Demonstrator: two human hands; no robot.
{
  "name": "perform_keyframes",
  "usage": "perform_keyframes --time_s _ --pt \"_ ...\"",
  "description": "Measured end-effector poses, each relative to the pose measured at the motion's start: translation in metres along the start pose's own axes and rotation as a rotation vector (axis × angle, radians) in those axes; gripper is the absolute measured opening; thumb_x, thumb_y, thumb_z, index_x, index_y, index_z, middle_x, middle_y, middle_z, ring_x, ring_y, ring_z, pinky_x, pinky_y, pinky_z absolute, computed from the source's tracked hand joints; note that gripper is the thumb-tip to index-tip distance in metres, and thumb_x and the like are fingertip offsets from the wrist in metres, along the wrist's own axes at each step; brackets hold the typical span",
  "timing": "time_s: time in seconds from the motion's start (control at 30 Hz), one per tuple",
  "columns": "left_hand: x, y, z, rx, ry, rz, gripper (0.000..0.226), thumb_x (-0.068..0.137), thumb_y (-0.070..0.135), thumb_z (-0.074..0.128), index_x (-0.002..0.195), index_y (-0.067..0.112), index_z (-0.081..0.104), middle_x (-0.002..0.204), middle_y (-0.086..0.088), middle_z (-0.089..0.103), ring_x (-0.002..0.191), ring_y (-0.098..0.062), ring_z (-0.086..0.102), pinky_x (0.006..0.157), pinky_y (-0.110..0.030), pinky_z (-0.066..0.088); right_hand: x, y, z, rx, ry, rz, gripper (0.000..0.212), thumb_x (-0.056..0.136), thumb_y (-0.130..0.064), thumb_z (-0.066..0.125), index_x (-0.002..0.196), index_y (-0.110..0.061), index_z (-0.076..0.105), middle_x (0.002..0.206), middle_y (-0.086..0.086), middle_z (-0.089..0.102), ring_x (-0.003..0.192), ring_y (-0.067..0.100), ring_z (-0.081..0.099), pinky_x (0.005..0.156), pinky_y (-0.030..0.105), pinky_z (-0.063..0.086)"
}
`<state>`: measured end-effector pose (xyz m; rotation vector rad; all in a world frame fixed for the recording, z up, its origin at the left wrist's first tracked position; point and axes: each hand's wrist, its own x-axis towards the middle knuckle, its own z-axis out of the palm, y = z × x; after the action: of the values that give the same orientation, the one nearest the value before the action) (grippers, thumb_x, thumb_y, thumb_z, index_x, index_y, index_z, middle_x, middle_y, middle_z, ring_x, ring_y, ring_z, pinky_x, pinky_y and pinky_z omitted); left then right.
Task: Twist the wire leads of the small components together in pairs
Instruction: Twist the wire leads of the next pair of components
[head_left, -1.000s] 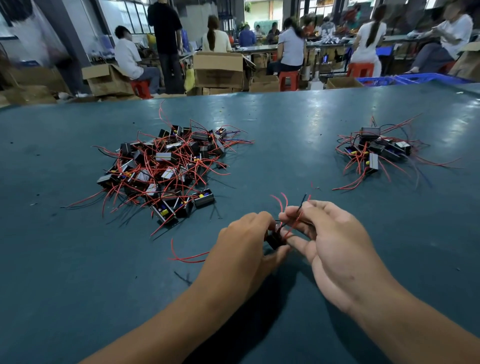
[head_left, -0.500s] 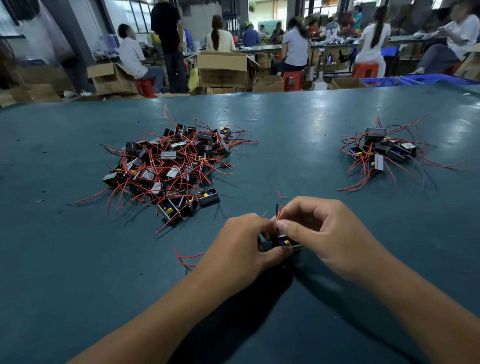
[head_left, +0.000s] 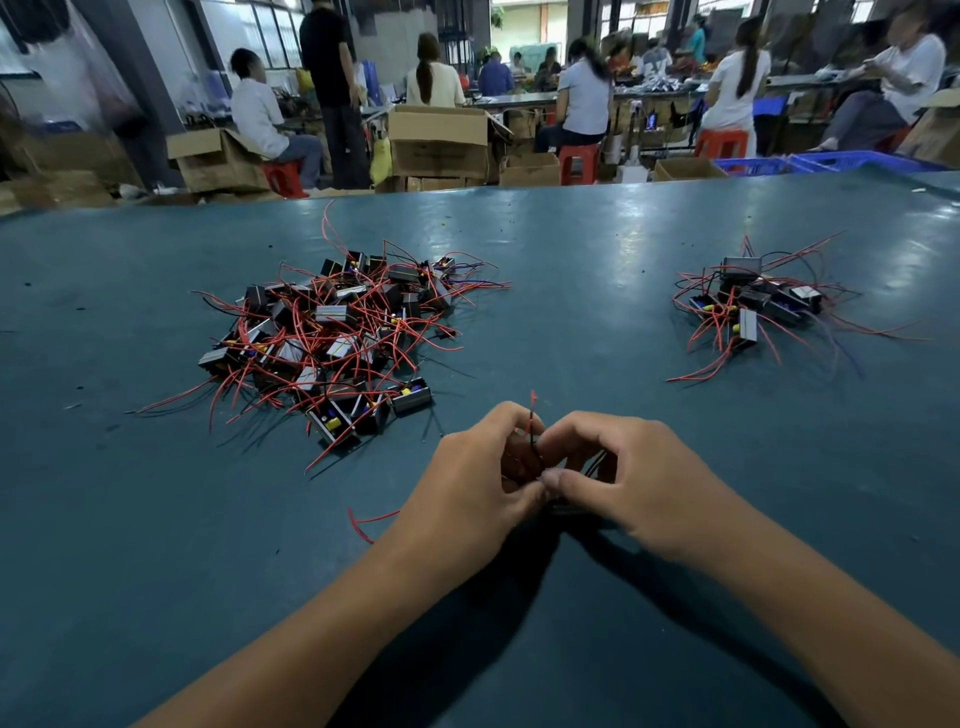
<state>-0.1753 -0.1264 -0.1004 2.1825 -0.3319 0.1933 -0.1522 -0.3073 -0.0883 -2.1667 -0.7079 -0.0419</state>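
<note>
My left hand and my right hand meet fingertip to fingertip over the teal table. Between them they hold one small black component, mostly hidden by the fingers. Its red and black wire leads stick up between my thumbs, pinched by both hands. One more red lead trails out left from under my left hand. A large pile of black components with red leads lies to the far left. A smaller pile lies to the far right.
The teal table stretches to a far edge. Beyond it stand cardboard boxes, red stools and blue crates, with several people seated or standing at other benches.
Both hands have drawn closer together and curled over the component. The leads, spread wide a second ago, now stand bunched upright between my fingertips.
</note>
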Motion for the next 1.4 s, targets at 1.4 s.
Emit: perform_keyframes --time_s 1.4 --pt "-0.001 0.007 0.012 -0.219 0.062 -0.091 0.008 0.093 0.005 0.062 0.086 0.007 0.059 0.071 -0.007 0.073 0.065 -0.02 0.074 0.063 -0.04 0.063 -0.002 -0.01 0.016 0.127 0.299 -0.027 0.013 0.084 -0.021 0.075 0.077 -0.025 0.065 0.066 -0.006 0.061 0.061 0.006 0.053 0.057 0.009 0.035"
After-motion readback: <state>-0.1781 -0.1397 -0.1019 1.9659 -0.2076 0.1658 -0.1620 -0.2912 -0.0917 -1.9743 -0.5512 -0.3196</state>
